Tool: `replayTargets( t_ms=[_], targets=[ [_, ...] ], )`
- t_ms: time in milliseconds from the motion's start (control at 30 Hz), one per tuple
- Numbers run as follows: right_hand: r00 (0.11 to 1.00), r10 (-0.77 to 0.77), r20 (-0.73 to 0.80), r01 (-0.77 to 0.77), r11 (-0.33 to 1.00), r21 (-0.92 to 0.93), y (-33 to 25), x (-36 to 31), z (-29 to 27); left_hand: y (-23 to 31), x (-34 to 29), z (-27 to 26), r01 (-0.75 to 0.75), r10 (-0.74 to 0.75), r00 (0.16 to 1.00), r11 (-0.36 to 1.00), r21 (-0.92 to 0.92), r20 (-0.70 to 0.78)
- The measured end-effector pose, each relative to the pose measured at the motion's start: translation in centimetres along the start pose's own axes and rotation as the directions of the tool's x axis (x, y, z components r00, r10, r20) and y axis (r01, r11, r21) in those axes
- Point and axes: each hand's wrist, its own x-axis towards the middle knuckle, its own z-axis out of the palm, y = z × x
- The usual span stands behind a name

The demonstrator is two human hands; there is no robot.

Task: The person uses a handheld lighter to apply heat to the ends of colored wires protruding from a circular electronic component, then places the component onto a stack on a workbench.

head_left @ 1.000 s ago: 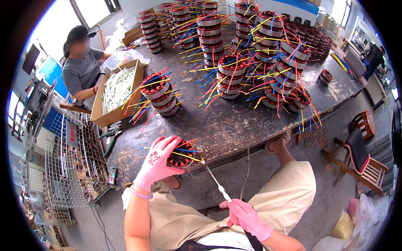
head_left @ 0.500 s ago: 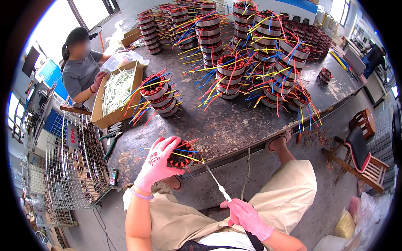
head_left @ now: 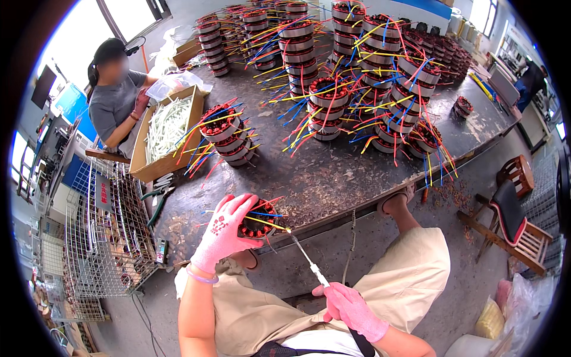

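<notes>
My left hand (head_left: pixel 225 232), in a pink glove, is closed around a motor stator (head_left: pixel 259 228) with red windings at the table's near edge. Red, blue and yellow leads stick out of the stator. My right hand (head_left: pixel 352 310), gloved too, grips a slim rod tool (head_left: pixel 308 262) with a grey metal shaft and a white part by my fingers. Its far tip meets the end of a yellow lead (head_left: pixel 271 225). What kind of tool it is cannot be made out, and my fingers hide its rear end.
Stator stacks (head_left: pixel 229 135) with loose wires stand across the dark table (head_left: pixel 285 178). A cardboard box (head_left: pixel 141 156) of white sleeves is at the left, beside a co-worker (head_left: pixel 116 95). Pliers (head_left: pixel 158 205) lie near a wire cage (head_left: pixel 101 238). A chair (head_left: pixel 508 214) stands right.
The co-worker's gloved hand has risen a little from the box toward the plastic bag. My hands, the stator and the rod tool stay nearly where they were.
</notes>
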Motion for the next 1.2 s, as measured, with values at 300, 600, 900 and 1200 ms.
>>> replayTargets(
  t_ms=[300, 600, 900, 1200],
  targets=[
    [1.000, -0.012, 0.016, 0.012, 1.000, 0.001, 0.25, 0.14, -0.14, 0.06, 0.01, -0.09, 0.003, -0.003, 1.000, 1.000, -0.003, 0.002],
    [1.000, -0.010, 0.006, 0.010, 1.000, -0.011, 0.04, 0.05, -0.09, 0.14, 0.08, -0.11, 0.012, -0.012, 1.000, 1.000, 0.004, 0.012],
    [1.000, -0.026, 0.001, 0.026, 0.999, -0.028, -0.01, 0.02, 0.03, -0.11, -0.01, 0.08, 0.001, -0.001, 1.000, 1.000, -0.006, 0.001],
    [1.000, -0.012, 0.003, 0.012, 1.000, -0.011, 0.24, 0.22, -0.04, -0.01, 0.02, 0.03, 0.012, -0.012, 1.000, 1.000, 0.003, 0.009]
  ],
)
